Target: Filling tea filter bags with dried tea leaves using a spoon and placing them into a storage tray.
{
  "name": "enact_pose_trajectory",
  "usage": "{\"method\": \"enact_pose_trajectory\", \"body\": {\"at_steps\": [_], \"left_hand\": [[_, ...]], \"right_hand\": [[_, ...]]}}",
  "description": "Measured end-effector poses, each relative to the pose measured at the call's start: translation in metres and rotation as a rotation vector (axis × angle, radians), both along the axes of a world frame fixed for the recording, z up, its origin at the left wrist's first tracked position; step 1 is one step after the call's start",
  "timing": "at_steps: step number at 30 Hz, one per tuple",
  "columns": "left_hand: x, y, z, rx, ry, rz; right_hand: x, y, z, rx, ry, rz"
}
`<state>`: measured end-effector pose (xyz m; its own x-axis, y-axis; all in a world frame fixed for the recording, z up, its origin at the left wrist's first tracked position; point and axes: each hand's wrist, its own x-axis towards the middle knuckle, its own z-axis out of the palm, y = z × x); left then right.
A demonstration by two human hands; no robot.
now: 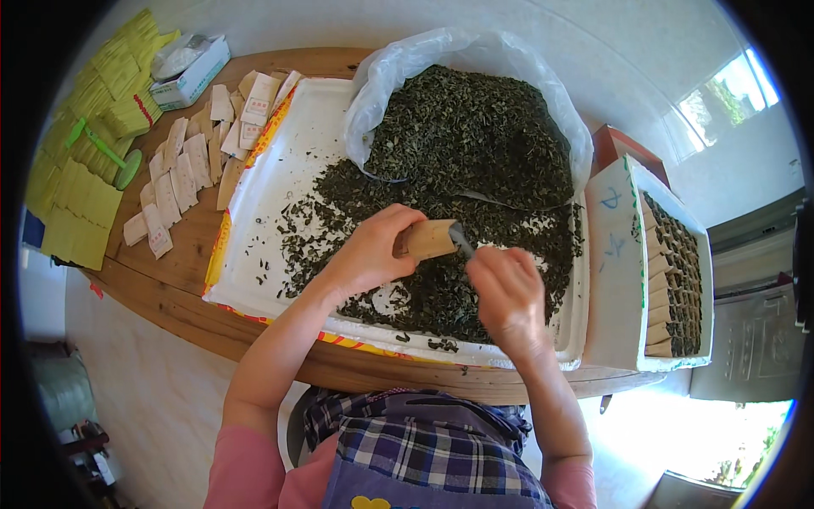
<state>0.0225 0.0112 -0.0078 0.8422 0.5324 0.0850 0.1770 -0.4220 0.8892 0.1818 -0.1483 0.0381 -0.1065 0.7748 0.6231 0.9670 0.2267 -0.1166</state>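
My left hand [373, 250] is wrapped round a small brown paper bag [429, 241], whose mouth faces right. A grey spoon-like tool [460, 238] reaches from my right hand [510, 293] to that mouth; its far end is partly hidden there. My right fingers are closed on its handle and a little blurred. Both hands are above dark dried leaves [441, 301] that lie loose over a white foam tray [284, 199]. Behind them, a clear plastic bag [369, 97] lies open, with a big heap of the same leaves [475, 127] inside.
A white foam box [606, 254] on the right holds rows of upright, leaf-filled paper bags [670, 280]. Flat paper bags [182, 170] are spread on the wooden table [161, 288] at left, near yellow packets [80, 199], a green stand [102, 148] and a small carton [193, 76].
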Motion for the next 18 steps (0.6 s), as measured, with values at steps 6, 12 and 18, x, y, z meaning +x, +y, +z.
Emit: {"method": "enact_pose_trajectory", "body": {"at_steps": [6, 12, 18], "left_hand": [[-0.016, 0.024, 0.001, 0.291, 0.06, 0.189], [-0.02, 0.043, -0.003, 0.72, 0.432, 0.321], [-0.012, 0.049, -0.009, 0.734, 0.467, 0.258]], "right_hand": [[0.046, -0.016, -0.006, 0.022, 0.089, -0.236], [0.081, -0.019, -0.046, -0.143, -0.034, -0.386], [0.048, 0.008, -0.056, -0.058, 0.092, -0.247]]}}
